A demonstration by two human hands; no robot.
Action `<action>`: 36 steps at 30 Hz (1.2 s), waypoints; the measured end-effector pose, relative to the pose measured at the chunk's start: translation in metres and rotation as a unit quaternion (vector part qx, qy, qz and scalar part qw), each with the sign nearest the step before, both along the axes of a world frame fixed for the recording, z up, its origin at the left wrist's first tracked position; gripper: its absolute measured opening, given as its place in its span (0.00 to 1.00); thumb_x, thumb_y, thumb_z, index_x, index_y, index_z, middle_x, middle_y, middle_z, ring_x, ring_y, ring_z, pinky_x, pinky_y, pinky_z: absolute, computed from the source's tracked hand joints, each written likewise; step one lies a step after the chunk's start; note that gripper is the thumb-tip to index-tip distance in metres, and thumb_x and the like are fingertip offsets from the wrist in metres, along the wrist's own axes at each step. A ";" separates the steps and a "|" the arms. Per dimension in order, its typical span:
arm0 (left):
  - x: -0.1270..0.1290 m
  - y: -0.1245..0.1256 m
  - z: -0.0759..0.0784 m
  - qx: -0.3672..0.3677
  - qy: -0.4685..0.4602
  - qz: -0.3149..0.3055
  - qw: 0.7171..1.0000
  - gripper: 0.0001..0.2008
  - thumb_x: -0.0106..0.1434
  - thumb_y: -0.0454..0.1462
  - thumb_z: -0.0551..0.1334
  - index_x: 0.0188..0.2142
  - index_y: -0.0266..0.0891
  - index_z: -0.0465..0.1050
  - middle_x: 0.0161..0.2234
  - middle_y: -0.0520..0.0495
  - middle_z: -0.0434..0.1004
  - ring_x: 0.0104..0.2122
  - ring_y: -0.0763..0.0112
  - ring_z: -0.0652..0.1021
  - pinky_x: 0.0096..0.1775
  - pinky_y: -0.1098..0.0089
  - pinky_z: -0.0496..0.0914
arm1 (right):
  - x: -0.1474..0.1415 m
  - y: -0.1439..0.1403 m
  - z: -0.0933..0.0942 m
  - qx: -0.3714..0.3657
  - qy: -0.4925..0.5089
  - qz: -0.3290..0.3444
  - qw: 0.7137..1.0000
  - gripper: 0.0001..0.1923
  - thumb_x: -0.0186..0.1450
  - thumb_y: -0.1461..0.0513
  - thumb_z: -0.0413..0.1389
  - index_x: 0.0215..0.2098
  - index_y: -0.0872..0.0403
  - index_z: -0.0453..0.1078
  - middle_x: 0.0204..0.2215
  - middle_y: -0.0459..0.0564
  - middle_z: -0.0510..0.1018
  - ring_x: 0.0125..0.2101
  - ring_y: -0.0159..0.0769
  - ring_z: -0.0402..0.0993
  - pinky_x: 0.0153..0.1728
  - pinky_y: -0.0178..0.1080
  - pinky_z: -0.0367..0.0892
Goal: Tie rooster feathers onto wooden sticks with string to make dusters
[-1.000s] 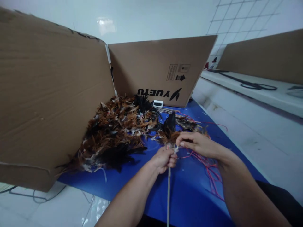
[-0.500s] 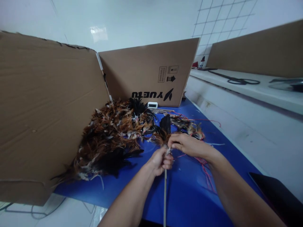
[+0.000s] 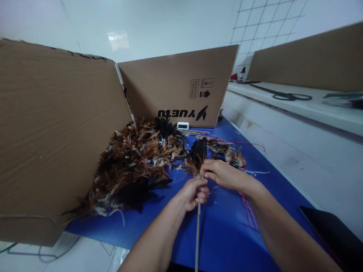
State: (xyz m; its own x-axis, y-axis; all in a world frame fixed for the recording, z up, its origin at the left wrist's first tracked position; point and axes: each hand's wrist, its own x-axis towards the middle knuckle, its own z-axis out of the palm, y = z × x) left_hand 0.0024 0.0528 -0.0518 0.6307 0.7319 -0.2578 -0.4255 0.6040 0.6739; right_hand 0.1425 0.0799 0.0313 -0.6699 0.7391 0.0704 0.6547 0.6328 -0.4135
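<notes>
My left hand (image 3: pixel 195 193) is closed around a thin pale stick (image 3: pixel 197 238), which runs down toward the bottom edge of the view. At the stick's upper end a tuft of black and brown feathers (image 3: pixel 198 151) fans out away from me. The fingers of my right hand (image 3: pixel 217 172) are pinched at the base of this tuft, just above my left fist; the fingertips partly cover what they grip. A large pile of brown and black feathers (image 3: pixel 138 151) lies to the left of both hands.
Cardboard panels (image 3: pixel 176 87) stand behind and left of the blue table (image 3: pixel 232 241). A small white device (image 3: pixel 183 125), more feathers (image 3: pixel 227 151) and pink strings (image 3: pixel 249 209) lie on it. At right, scissors (image 3: pixel 289 96) rest on a white ledge (image 3: pixel 269 90); a dark flat object (image 3: pixel 326 226) is below.
The feather tuft has turned slightly, showing more black feathers. My left thumb now lies across the stick's top, and my right fingers have shifted a little at the tuft's base.
</notes>
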 end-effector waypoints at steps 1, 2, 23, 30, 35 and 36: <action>0.000 0.000 0.000 0.006 0.005 0.003 1.000 0.16 0.50 0.38 0.62 0.26 0.40 0.52 0.17 0.60 0.51 0.13 0.87 0.49 0.16 0.79 0.39 | 0.000 0.000 0.000 -0.004 0.001 -0.004 1.000 0.10 0.58 0.68 0.47 0.27 0.55 0.70 0.29 0.50 0.72 0.31 0.34 0.68 0.34 0.35 0.60; 0.000 -0.001 0.000 0.010 0.008 0.005 1.000 0.16 0.49 0.39 0.63 0.26 0.40 0.52 0.17 0.60 0.51 0.13 0.87 0.50 0.16 0.79 0.39 | -0.001 0.000 0.000 -0.007 0.002 -0.007 1.000 0.10 0.58 0.68 0.47 0.28 0.55 0.70 0.29 0.50 0.72 0.31 0.34 0.68 0.34 0.35 0.60; 0.002 -0.005 0.006 0.042 0.005 -0.007 0.999 0.21 0.48 0.41 0.65 0.24 0.39 0.50 0.17 0.61 0.49 0.13 0.89 0.50 0.17 0.78 0.38 | 0.017 0.003 0.009 0.088 0.144 -0.183 0.969 0.07 0.59 0.62 0.51 0.35 0.52 0.70 0.25 0.45 0.75 0.24 0.31 0.69 0.26 0.33 0.62; 0.002 -0.003 0.005 0.034 0.012 -0.004 0.999 0.19 0.49 0.41 0.64 0.22 0.38 0.51 0.17 0.60 0.50 0.13 0.88 0.50 0.17 0.78 0.39 | 0.022 -0.016 0.026 0.203 0.268 -0.284 0.898 0.11 0.60 0.57 0.52 0.37 0.54 0.70 0.31 0.50 0.76 0.28 0.35 0.71 0.31 0.38 0.66; 0.007 0.002 -0.006 0.018 -0.010 -0.017 1.000 0.16 0.52 0.37 0.62 0.24 0.39 0.52 0.16 0.60 0.51 0.13 0.87 0.51 0.16 0.79 0.41 | -0.021 -0.030 0.015 0.170 0.217 -0.167 0.947 0.11 0.60 0.55 0.52 0.34 0.52 0.71 0.30 0.49 0.75 0.29 0.35 0.71 0.29 0.36 0.64; 0.008 0.004 -0.010 0.016 -0.001 -0.012 1.000 0.14 0.53 0.37 0.62 0.24 0.39 0.53 0.16 0.60 0.51 0.13 0.87 0.52 0.16 0.79 0.42 | -0.036 -0.032 0.011 0.143 0.208 -0.118 0.960 0.10 0.60 0.55 0.52 0.34 0.52 0.71 0.30 0.49 0.75 0.29 0.35 0.71 0.29 0.36 0.64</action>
